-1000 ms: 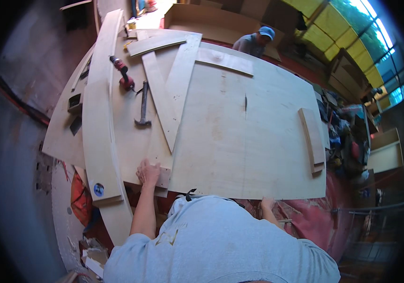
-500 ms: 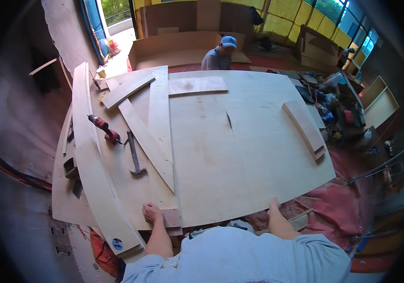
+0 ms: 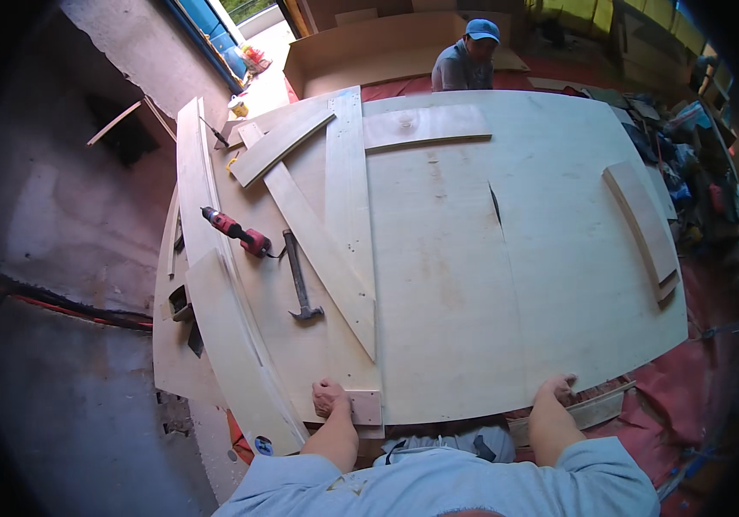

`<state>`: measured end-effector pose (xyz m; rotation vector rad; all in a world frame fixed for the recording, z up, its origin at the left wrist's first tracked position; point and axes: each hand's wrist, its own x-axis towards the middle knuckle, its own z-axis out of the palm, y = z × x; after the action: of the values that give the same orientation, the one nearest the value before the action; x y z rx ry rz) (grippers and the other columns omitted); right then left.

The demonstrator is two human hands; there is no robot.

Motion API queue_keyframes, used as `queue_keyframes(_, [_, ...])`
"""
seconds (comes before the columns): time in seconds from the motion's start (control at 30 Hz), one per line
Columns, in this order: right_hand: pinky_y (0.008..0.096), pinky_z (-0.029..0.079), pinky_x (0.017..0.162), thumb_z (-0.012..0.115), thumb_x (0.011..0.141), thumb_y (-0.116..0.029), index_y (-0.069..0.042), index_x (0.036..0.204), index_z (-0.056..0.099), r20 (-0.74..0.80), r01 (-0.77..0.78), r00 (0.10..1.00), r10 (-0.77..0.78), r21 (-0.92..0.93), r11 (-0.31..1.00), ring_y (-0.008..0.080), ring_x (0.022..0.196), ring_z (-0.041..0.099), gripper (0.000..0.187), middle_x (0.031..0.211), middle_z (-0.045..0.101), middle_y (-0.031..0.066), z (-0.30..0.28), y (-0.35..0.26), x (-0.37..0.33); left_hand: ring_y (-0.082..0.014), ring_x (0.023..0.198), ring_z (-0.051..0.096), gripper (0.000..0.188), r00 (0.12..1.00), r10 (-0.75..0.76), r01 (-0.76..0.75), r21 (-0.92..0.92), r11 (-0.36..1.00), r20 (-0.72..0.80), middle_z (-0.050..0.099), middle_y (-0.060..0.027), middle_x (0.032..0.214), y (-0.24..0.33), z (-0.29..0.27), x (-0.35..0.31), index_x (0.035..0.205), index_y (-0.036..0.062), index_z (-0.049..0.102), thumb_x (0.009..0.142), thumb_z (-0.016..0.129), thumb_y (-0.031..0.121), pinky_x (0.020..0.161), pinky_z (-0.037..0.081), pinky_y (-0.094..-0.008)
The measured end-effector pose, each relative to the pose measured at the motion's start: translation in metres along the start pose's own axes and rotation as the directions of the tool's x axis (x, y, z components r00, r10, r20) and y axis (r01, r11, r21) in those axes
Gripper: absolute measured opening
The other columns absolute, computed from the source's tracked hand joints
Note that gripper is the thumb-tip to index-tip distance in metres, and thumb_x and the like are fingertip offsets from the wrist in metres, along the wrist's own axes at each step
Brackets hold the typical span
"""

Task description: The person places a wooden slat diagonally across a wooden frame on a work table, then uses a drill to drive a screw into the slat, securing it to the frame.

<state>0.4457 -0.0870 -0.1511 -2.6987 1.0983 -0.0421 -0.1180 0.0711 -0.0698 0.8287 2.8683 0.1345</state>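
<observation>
My left hand (image 3: pixel 329 396) is closed at the left end of a small wooden block (image 3: pixel 367 407), which lies by the near edge of a large pale plywood panel (image 3: pixel 447 345). My right hand (image 3: pixel 559 389) grips the panel's near edge farther right, its fingers partly hidden. Beyond my left hand a claw hammer (image 3: pixel 300 280) lies on the wood, beside a red and black cordless drill (image 3: pixel 240 233). A long diagonal board (image 3: pixel 322 250) crosses next to an upright plank (image 3: pixel 349 189), and a shorter board (image 3: pixel 283 148) rests over its far end.
Long stacked boards (image 3: pixel 223 297) run along the left side. A flat board (image 3: pixel 428 127) lies at the far edge, and curved wood pieces (image 3: pixel 641 228) at the right. Across the panel is a person in a blue cap (image 3: pixel 464 65). Clutter (image 3: pixel 688 164) fills the far right, beside red floor sheeting (image 3: pixel 662 379).
The view has swung, so the whole scene sits farther right and a little higher. My right hand now shows its fingers at the panel's edge; my left stays by the small block.
</observation>
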Motion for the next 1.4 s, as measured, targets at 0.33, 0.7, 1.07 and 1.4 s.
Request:
queue_keyframes(0.33, [0.061,0.056,0.088,0.038,0.097,-0.066,0.009,0.134,0.034,0.075,0.063,0.994,-0.075,0.149,0.987,0.0528,0.104,0.068,0.084,0.12,0.062,0.0359,-0.017,-0.008,-0.002,-0.0402,0.086,0.07,0.03,1.0,-0.028,0.028,0.017,0.999,0.008,0.074,-0.019,0.092,0.021,-0.004,-0.005,0.09,0.0079,0.068,0.09,0.05,0.032,0.072,0.05,-0.0538])
queue_keyframes(0.7, [0.0604,0.058,0.085,0.036,0.097,-0.067,0.001,0.135,0.035,0.09,0.023,0.995,-0.032,0.101,0.995,0.0508,0.099,0.071,0.077,0.112,0.068,0.0353,-0.02,-0.009,-0.008,-0.041,0.09,0.069,0.033,1.0,0.003,-0.003,0.026,1.0,-0.01,0.073,-0.0183,0.097,0.012,-0.005,-0.006,0.092,0.0063,0.068,0.092,0.048,0.033,0.075,0.051,-0.0543])
queue_keyframes(1.07, [0.0593,0.058,0.085,0.038,0.096,-0.068,0.005,0.133,0.041,0.048,0.017,0.999,-0.021,0.091,0.996,0.0502,0.1,0.071,0.081,0.114,0.068,0.0345,0.004,-0.004,0.007,-0.0407,0.09,0.069,0.029,0.998,0.049,-0.051,-0.058,0.997,-0.046,0.073,-0.0168,0.098,0.012,-0.006,-0.009,0.091,0.0088,0.068,0.093,0.051,0.032,0.074,0.05,-0.0546])
queue_keyframes(1.4, [0.0582,0.059,0.082,0.042,0.096,-0.066,0.004,0.131,0.042,-0.007,0.019,1.0,-0.019,0.12,0.993,0.0493,0.098,0.071,0.078,0.113,0.068,0.0307,0.003,-0.004,0.006,-0.0414,0.09,0.07,0.032,0.996,0.051,-0.054,-0.047,0.997,-0.072,0.074,-0.0181,0.097,0.012,-0.002,-0.008,0.094,0.0087,0.069,0.095,0.05,0.035,0.075,0.051,-0.0538])
